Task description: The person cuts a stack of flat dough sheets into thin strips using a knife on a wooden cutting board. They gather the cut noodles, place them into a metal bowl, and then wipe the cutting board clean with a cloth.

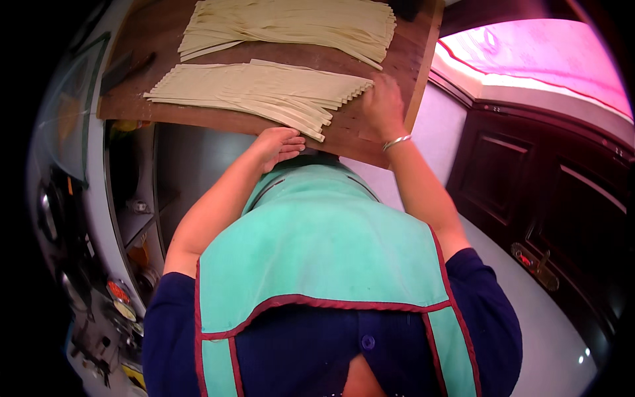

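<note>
Nearest to the camera is the person's green apron with dark red trim [317, 245] over a dark blue shirt, and it hides the near edge of the brown wooden board [370, 135]; the left hand [278, 144] lies at this near edge, fingers bent and close together, touching the near end of the closer stack of pale flat dough strips [258, 89], but I cannot tell if it grips a strip or only presses; the right hand [382, 106], with a thin silver bracelet [397, 141] on the wrist, rests curled at the right end of the same stack, near the right edge of the board, and its fingers are turned away, so what they hold is not visible; a second pile of the same strips [291, 26] lies at the far edge, apart from the first. In my judgement, the thin strips could slide out of line or tear if one hand pulls unevenly; the far pile is cut off by the frame, and the dark shelves at left are hard to read.
</note>
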`<action>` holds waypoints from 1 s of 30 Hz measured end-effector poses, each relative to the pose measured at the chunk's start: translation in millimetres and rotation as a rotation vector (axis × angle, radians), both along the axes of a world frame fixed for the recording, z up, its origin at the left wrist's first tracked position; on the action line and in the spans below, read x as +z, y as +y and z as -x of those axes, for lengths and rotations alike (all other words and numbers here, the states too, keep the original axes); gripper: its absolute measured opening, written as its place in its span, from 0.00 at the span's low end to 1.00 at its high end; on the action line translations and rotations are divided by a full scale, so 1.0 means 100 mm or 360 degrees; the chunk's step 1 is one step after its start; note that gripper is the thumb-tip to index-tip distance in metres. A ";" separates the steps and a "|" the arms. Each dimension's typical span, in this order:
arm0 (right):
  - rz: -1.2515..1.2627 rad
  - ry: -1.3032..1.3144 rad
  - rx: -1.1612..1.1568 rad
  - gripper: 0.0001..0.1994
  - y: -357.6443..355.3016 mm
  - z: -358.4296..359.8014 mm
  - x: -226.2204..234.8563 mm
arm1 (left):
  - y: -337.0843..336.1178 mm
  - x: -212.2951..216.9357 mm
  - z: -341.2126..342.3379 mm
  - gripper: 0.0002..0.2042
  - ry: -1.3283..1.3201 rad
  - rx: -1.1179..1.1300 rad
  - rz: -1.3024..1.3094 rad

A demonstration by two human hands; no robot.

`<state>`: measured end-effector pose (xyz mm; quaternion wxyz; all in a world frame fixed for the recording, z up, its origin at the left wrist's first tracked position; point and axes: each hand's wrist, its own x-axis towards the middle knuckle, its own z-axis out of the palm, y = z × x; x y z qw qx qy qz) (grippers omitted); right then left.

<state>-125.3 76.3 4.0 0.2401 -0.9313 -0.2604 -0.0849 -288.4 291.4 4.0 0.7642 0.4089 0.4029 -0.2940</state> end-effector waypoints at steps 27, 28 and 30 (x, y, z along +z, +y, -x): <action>0.0180 0.0328 -0.0309 0.14 0.01 0.02 -0.15 | -0.24 0.02 0.25 0.22 -0.0133 0.0454 0.0047; 0.0283 0.0398 -0.0234 0.14 0.13 0.01 -0.11 | -0.24 0.04 0.23 0.22 -0.0134 0.0452 0.0050; 0.0395 0.0458 -0.0091 0.13 0.32 0.15 -0.13 | -0.26 0.02 0.22 0.22 -0.0139 0.0486 0.0064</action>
